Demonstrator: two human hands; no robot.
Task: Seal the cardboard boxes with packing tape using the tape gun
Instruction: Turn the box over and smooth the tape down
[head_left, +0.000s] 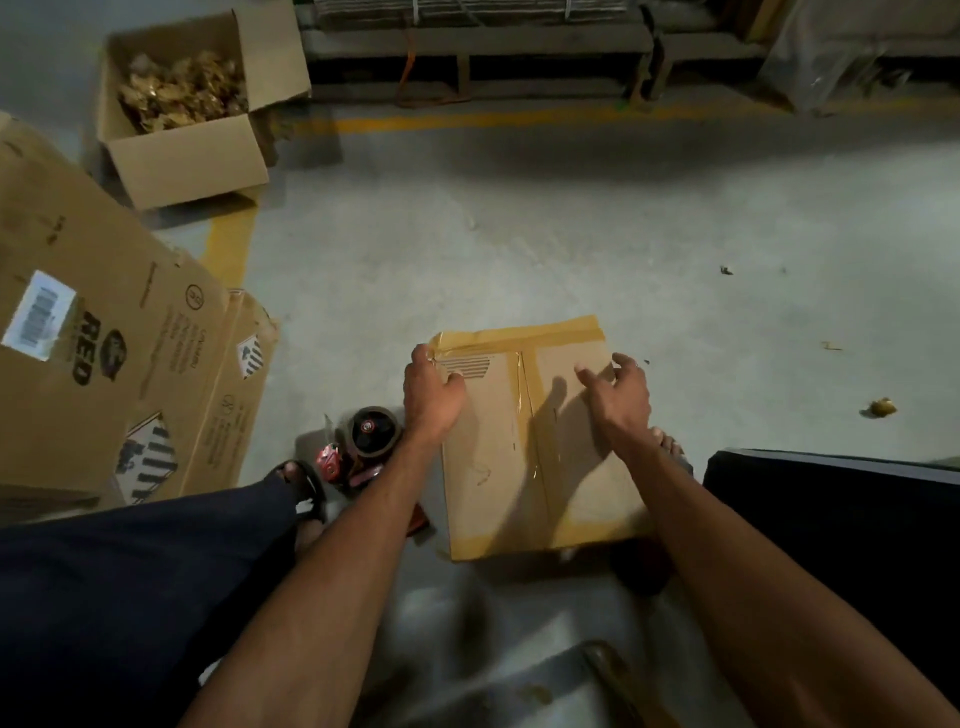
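A small cardboard box (540, 467) lies on the concrete floor between my knees, with brown tape along its centre seam and across its far and near edges. My left hand (431, 392) holds the box's far left corner, fingers curled over the edge. Over the far right part of the lid, my right hand (621, 389) has its fingers spread and bent; whether it touches the lid I cannot tell. The tape gun (363, 441), red and black with a brown roll, lies on the floor just left of the box, held by neither hand.
Flattened printed cartons (119, 353) lean at the left. An open box of crumpled brown scrap (182, 109) stands at the far left by yellow floor lines. Pallets (478, 52) line the back. My sandalled feet (304, 488) flank the box. Small litter dots the floor at right.
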